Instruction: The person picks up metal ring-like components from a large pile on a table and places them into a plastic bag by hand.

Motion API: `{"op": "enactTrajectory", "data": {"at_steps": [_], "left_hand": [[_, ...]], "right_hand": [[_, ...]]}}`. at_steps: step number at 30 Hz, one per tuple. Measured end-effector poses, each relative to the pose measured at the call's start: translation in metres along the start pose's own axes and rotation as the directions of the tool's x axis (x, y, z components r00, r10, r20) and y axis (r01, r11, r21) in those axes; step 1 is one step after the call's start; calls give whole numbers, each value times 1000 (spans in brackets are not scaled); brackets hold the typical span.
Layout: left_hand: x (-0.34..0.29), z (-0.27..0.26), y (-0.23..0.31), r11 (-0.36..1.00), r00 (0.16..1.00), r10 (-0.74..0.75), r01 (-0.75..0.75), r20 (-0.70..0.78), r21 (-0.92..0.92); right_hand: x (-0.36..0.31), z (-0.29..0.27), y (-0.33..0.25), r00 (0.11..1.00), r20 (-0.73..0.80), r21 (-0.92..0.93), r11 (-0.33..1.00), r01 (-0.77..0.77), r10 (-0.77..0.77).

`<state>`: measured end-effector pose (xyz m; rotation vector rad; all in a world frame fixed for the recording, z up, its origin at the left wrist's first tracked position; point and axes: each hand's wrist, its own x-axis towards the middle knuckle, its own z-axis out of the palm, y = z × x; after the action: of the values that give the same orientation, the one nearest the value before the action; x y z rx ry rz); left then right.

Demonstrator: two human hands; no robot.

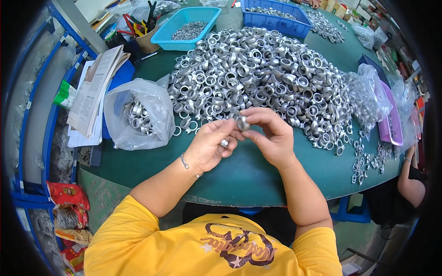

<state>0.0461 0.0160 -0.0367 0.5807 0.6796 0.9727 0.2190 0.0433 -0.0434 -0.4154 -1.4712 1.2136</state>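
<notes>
In front of the pile, my right hand (276, 138) pinches a silver metal ring (242, 123) between thumb and forefinger. The thumb and fingertips of my left hand (209, 145) meet the same ring from the other side. Lower in the left hand, a second small shiny metal piece (224, 143) sits against the curled fingers; its full shape is hidden. Just beyond both hands rises a large heap of similar metal rings (258, 69), many with small side lugs. Left of my left hand stands an open clear plastic bag (159, 122) with several rings inside.
A turquoise tray (161, 43) and a blue basket (276, 22) of small parts stand behind the heap. Loose rings (361, 161) and a pink tray (391, 115) lie at right, where another person's arm (410, 184) shows. Papers (94, 92) and a blue rack (43, 161) are at left.
</notes>
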Motion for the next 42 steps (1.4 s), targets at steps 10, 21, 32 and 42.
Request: {"op": "enactTrajectory", "data": {"at_steps": [10,21,32,42], "left_hand": [[7,-17,19,975,973,174,-193,-153,-115],[7,-19,13,960,928,269,-238,-257,147],[-1,-1,5,380,768,602,-518,220,766],[0,0,-1,512,806,589,-436,67,741]], "right_hand": [[8,7,15,983,-86,-689,723,59,-162],[4,10,18,980,-94,-411,889,-200,177],[0,8,10,930,-170,-26,941,-336,327],[1,5,7,972,-38,258,942,-215,232]]}}
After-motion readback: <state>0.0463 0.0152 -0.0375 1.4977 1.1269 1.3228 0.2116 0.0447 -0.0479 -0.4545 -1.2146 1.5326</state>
